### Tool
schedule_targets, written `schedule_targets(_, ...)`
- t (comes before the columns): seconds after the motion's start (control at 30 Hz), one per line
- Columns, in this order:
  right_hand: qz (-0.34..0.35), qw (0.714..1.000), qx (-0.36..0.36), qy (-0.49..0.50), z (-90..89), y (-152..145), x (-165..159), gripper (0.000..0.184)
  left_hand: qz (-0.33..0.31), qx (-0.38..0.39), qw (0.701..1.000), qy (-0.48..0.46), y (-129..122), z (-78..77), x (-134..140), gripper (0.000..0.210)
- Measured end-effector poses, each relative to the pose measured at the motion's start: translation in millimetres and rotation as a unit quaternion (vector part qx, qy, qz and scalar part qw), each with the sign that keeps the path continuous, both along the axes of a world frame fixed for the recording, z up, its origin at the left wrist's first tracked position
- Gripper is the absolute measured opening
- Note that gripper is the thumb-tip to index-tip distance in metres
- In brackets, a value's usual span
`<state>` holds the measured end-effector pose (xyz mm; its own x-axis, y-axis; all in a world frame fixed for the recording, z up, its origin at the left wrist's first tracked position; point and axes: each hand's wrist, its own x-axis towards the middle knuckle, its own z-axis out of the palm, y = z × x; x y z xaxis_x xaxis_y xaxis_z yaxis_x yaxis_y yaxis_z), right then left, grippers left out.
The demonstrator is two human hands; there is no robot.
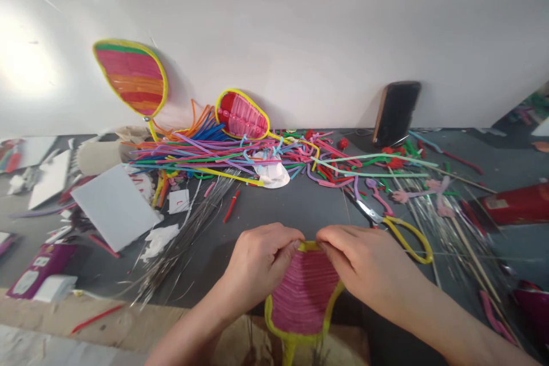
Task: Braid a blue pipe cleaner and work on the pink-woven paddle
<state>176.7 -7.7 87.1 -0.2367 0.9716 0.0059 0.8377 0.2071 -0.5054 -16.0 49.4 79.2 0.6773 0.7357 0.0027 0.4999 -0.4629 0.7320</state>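
Observation:
At the table's near edge I hold a pipe-cleaner leaf point(302, 303), its pink rows framed by a yellow border that narrows to a stem at the bottom. My left hand point(263, 254) pinches the top left of the yellow rim between thumb and fingers. On the top right of the same rim, my right hand point(364, 263) is pinching too, close beside the left. Scissors with yellow handles point(405, 234) lie just beyond my right hand. A short red pipe-cleaner piece point(231, 206) rests on the dark table past my left hand.
Against the wall lean a striped leaf point(132, 77), a smaller pink-and-red leaf point(242, 114) and a phone point(397, 111). Many coloured pipe cleaners point(206, 151) are heaped below. Thin wires point(184, 234) and a white square point(115, 206) lie left; a red object point(518, 205) lies right.

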Motion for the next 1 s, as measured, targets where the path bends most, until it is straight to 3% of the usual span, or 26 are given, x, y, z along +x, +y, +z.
schedule_targets(0.33,0.006,0.998,0.065,0.022,-4.5,-0.9,1.1,0.023,0.002,-0.020,1.000,0.018,2.0,4.7,-2.1,0.023)
schedule_targets(0.7,0.007,0.999,0.048,-0.005,-3.2,-1.1,-0.3,0.022,-0.010,-0.022,0.999,0.030,2.5,3.8,-2.0,0.026)
schedule_targets(1.0,0.005,0.998,0.063,-0.014,-2.2,-1.6,-1.4,0.022,0.028,-0.010,1.000,0.004,-2.3,-4.6,0.4,0.020)
